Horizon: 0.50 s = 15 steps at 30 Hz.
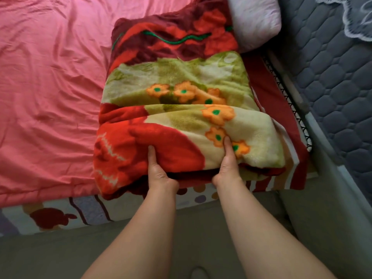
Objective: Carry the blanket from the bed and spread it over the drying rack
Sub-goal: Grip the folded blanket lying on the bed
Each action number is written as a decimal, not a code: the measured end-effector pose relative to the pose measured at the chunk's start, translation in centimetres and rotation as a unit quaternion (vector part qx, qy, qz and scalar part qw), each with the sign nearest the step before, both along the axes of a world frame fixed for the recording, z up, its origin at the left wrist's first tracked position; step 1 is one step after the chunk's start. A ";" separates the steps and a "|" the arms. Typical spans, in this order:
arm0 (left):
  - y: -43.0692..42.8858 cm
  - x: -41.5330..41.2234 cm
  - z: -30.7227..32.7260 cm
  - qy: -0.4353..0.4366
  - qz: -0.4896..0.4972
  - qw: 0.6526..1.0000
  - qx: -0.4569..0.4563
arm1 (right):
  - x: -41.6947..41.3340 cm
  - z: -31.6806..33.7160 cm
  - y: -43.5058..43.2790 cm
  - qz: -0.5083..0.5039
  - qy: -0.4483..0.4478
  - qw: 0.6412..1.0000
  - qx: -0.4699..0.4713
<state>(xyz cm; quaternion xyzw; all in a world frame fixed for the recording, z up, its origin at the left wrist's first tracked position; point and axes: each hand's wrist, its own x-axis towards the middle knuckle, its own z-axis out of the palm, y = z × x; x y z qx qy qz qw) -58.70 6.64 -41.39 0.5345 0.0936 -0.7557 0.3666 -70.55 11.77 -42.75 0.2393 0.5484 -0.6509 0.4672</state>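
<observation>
Two bare forearms entering from 6 o'clock, reaching toward centre. Left hand (159, 172) clamped on the near edge of the folded blanket (181, 109), thumb on top over the red patch, fingers hidden beneath. Right hand (228, 168) gripping the same edge just beside it, thumb pressed on the cream pile next to an orange flower, fingers likewise tucked under. Grey floor (60, 254) open at 6 to 8 o'clock, below the bed's near side.

Patterned sheet (84, 210) with stripes, dots and a dark red fruit motif hanging over the near bed edge at 7 o'clock. No readable writing, brand or label anywhere.

Blanket folded into a thick oblong, resting at centre on the bed, near edge overhanging the bed's front border, layers stacked and visible at that edge. Long axis running 6 to 12 o'clock, far end tilted slightly toward 1 o'clock. Pattern: red and cream near, green with orange flowers mid, maroon with a green line far.

Pink cover (50, 87) wrinkled, filling 8 to 11 o'clock, touching the blanket's left side. Red striped cloth (281, 121) under the blanket's right side at 3 o'clock. Pale pillow (255, 19) at 1 o'clock, touching the blanket's far corner. Grey quilted mattress (338, 81) upright beyond the bed's right edge, 2 to 4 o'clock; white lace (354, 19) at the top corner.
</observation>
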 end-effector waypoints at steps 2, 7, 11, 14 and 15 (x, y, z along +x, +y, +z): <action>-0.2 0.0 -0.6 -0.001 -0.001 1.000 -0.012 | -0.1 -0.5 0.1 -0.017 -0.001 1.000 -0.002; 0.1 0.4 -1.1 -0.017 -0.004 1.000 0.011 | 0.0 -1.5 0.5 -0.057 0.007 0.998 -0.016; 0.6 1.0 -0.6 -0.003 -0.011 1.000 0.019 | -0.3 -1.3 0.5 -0.075 0.010 0.997 -0.017; 0.5 1.4 0.6 0.016 -0.013 1.000 0.013 | -0.3 0.6 0.5 -0.071 0.025 0.997 -0.023; 0.5 1.5 1.2 0.019 -0.009 1.000 0.014 | -0.4 1.3 0.5 -0.072 0.032 0.997 -0.022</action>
